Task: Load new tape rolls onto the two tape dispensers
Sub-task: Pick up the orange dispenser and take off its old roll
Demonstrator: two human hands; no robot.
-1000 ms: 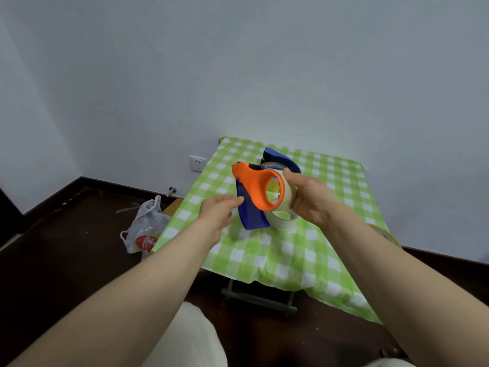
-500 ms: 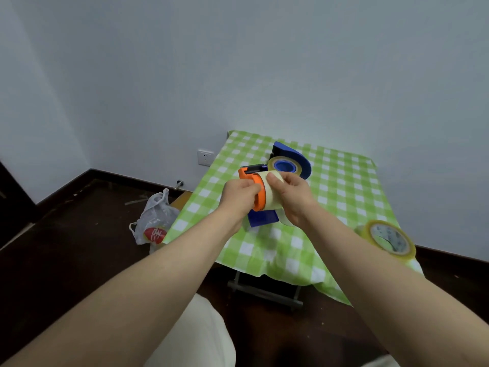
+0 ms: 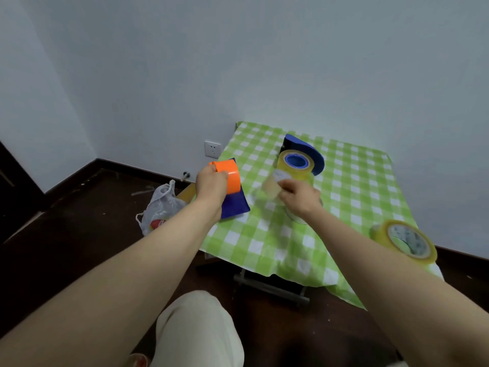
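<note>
Green-and-white checked cloth (image 3: 357, 200) covers a small table (image 3: 272, 286) set against a plain pale wall (image 3: 264, 62), with dark floor (image 3: 66, 247) all around.

From my seat, the left hand (image 3: 211, 185) is wrapped around the orange and blue dispenser (image 3: 232, 178) at the cloth's left edge; I cannot tell whether it rests on the cloth. The right hand (image 3: 300, 198) has its fingers curled on a pale roll (image 3: 272, 188), too blurred to show exactly how they sit. The 2 hands are apart, so this roll is not yet mounted.

Just beyond the right hand stands the blue dispenser (image 3: 308, 152) with a yellow roll (image 3: 309, 170) on its hub, so I judge 1 of 2 loaded. A spare roll (image 3: 404, 242) lies to the right of the right forearm.

I expect the roll to be light and stiff, slick on its flat sides and tacky at the loose end. I'd take it by the outer rim, leaving the core hole free. The dispenser looks like rigid plastic, best held by its orange part.

Left of the left hand, a plastic bag (image 3: 158, 207) sits on the floor, with a wall socket (image 3: 212, 149) beyond it
</note>
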